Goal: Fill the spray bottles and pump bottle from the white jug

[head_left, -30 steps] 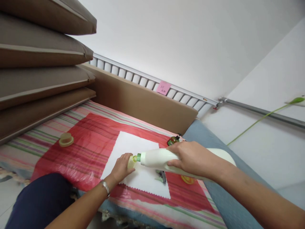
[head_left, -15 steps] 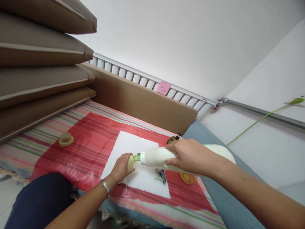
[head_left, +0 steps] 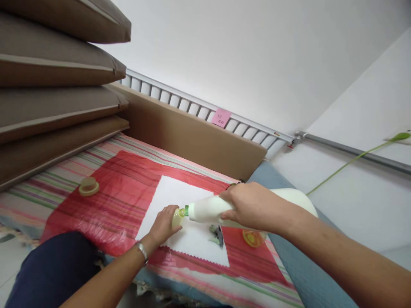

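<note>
My left hand [head_left: 166, 223] is wrapped round a small clear yellowish container [head_left: 177, 217] above the white zigzag-edged cloth [head_left: 195, 246]. My right hand [head_left: 247, 205] grips a large pale green bottle [head_left: 207, 209], tipped nearly level with its neck toward the left. The bottle's green spout [head_left: 186, 210] is at the container's mouth; whether liquid flows out cannot be made out. Below the bottle, a grey and green spray head [head_left: 217, 236] lies on the cloth. To its right sits a transparent yellow-orange round piece [head_left: 253, 238], partly covered by my right forearm.
A red plastic sheet [head_left: 118, 201] lies under the cloth, over a striped cover [head_left: 48, 196]. A yellowish cap [head_left: 89, 187] sits at its left. Stacked brown cushions [head_left: 61, 102] rise at left; a brown board [head_left: 186, 134] stands before the radiator [head_left: 173, 101]. A green plant stem [head_left: 349, 161] leans in at right.
My right hand has shifted slightly left and up on the bottle, and the bottle's rear end has risen a little. My left hand and the container have barely moved.
</note>
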`<action>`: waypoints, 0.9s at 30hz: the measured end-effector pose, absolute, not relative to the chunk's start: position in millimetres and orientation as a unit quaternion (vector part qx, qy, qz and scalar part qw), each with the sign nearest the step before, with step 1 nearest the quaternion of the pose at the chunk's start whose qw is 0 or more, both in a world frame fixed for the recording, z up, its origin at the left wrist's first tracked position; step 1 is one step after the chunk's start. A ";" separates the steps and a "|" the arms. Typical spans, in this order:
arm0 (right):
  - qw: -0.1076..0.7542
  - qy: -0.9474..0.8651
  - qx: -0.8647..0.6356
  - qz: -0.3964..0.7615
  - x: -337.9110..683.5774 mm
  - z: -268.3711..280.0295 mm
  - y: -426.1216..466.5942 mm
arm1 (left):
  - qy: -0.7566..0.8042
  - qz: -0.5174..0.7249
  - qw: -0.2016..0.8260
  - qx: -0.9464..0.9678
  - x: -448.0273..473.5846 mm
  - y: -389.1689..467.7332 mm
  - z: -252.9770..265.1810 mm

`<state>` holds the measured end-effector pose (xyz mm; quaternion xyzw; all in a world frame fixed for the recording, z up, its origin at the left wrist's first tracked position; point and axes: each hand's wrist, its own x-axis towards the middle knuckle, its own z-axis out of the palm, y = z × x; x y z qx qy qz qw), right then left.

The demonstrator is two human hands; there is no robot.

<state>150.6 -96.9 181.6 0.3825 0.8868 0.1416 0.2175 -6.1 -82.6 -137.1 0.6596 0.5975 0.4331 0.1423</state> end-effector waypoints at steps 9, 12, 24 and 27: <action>0.238 0.878 0.383 0.159 138.7 184.2 -97.9 | 0.602 0.428 0.147 0.658 -6.3 -82.7 -137.2; 0.242 0.880 0.375 0.165 135.6 185.4 -98.4 | 0.603 0.427 0.148 0.658 -6.4 -83.1 -136.3; 0.244 0.886 0.344 0.192 121.5 187.7 -96.9 | 0.607 0.422 0.166 0.652 -5.8 -82.6 -134.8; 0.247 0.887 0.338 0.196 118.7 188.6 -97.3 | 0.608 0.423 0.167 0.651 -6.2 -81.5 -136.4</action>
